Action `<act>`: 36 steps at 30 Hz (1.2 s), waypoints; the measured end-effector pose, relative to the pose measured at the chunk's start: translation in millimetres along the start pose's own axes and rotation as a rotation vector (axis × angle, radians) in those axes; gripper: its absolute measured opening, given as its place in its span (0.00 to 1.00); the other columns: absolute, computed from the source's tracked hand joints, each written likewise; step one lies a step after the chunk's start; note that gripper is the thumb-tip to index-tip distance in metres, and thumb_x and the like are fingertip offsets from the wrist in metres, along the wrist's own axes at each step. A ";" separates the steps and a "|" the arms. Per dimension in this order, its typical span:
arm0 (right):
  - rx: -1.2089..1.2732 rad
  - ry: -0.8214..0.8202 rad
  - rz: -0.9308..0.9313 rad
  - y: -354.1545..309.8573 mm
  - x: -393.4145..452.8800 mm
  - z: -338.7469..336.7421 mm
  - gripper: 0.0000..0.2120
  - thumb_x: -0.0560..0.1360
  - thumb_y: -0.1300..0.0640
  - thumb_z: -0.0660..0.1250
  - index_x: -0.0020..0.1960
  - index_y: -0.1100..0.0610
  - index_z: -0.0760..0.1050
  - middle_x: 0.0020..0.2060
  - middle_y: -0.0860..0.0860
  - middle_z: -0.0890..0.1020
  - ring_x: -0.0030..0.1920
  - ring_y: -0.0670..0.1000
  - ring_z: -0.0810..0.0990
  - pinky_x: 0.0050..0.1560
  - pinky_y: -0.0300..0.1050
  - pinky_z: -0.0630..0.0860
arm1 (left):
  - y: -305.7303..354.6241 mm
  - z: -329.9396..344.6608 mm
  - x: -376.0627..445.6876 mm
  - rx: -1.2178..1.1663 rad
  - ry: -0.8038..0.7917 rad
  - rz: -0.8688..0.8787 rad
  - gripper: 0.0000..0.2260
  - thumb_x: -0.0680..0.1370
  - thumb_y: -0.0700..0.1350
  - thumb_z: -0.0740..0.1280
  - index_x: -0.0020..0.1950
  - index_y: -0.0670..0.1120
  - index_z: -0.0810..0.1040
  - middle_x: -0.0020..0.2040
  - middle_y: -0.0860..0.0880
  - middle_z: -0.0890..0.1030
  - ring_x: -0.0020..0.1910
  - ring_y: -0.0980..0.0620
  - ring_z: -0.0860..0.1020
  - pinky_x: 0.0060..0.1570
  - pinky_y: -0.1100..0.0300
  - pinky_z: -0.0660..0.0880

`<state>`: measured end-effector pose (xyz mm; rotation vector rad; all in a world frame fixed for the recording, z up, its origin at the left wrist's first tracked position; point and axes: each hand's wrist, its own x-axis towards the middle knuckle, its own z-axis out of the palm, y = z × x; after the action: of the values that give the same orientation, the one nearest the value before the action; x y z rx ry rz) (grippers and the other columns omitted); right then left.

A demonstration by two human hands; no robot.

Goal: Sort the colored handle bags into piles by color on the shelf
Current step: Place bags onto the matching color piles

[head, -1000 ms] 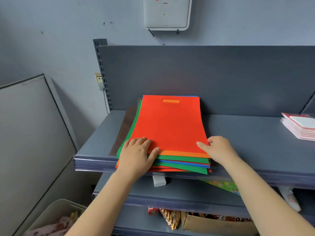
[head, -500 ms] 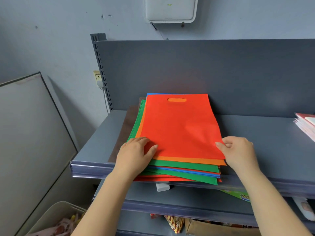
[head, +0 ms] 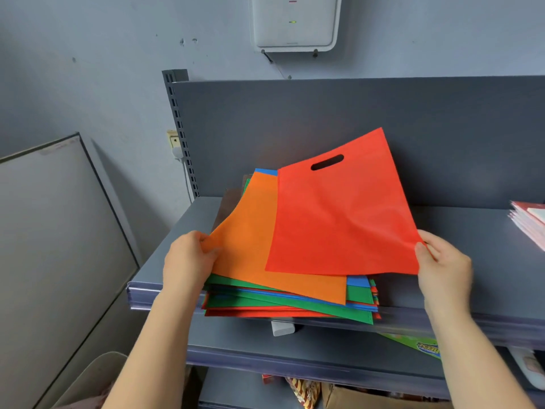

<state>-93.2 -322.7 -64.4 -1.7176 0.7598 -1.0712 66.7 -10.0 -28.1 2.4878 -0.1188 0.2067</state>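
red bag [head: 342, 219], plain, in hands [head: 442, 261]

Right hand [head: 442, 261] lifted red bag [head: 339, 219] off pile.

— What does the right hand [head: 443, 268] hold?
— The red bag [head: 342, 219], pinched at its corner, lifted off the stack [head: 292, 305].
— And the left hand [head: 188, 261]?
— It grips the orange bag [head: 250, 240]; the shelf [head: 460, 240] lies underneath, apparently.

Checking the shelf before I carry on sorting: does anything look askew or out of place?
The mixed pile of bags sits fanned, its edges overhanging the shelf front. The red bag is tilted, pinched by the right hand; the left hand lifts the orange bag corner. No damage shows.
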 end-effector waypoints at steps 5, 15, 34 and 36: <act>0.258 -0.050 0.150 -11.8 -15.3 -3.4 0.14 0.78 0.65 0.61 0.61 0.56 0.79 0.50 0.51 0.84 0.52 0.51 0.82 0.58 0.50 0.77 | -8.8 -19.8 -18.0 -0.102 0.075 0.056 0.08 0.79 0.39 0.59 0.48 0.40 0.77 0.37 0.44 0.77 0.33 0.41 0.77 0.34 0.55 0.75; 0.656 -0.314 0.384 -59.9 -84.5 -27.3 0.14 0.80 0.66 0.59 0.51 0.50 0.79 0.43 0.44 0.84 0.40 0.41 0.83 0.37 0.34 0.80 | -41.5 -64.3 -121.1 -0.497 0.397 0.007 0.08 0.80 0.40 0.62 0.47 0.48 0.79 0.24 0.49 0.74 0.18 0.49 0.69 0.25 0.60 0.68; 0.901 -0.973 0.568 -103.2 -285.0 -31.2 0.27 0.79 0.68 0.56 0.38 0.44 0.85 0.36 0.45 0.85 0.36 0.42 0.83 0.37 0.36 0.80 | -131.9 -168.5 -414.4 -0.654 1.153 -0.258 0.06 0.75 0.55 0.65 0.48 0.61 0.81 0.44 0.56 0.84 0.45 0.52 0.80 0.52 0.49 0.77; 0.915 -1.036 0.585 -110.9 -306.7 -29.6 0.27 0.79 0.68 0.56 0.37 0.44 0.85 0.35 0.44 0.85 0.34 0.40 0.82 0.35 0.33 0.79 | -138.2 -180.0 -438.8 -0.692 1.195 -0.268 0.06 0.75 0.54 0.65 0.48 0.59 0.82 0.44 0.53 0.83 0.44 0.49 0.81 0.49 0.50 0.78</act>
<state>-247.8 -34.3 -54.5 -0.9124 0.0205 0.0136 -367.8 224.3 -45.2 1.3640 0.5401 1.2304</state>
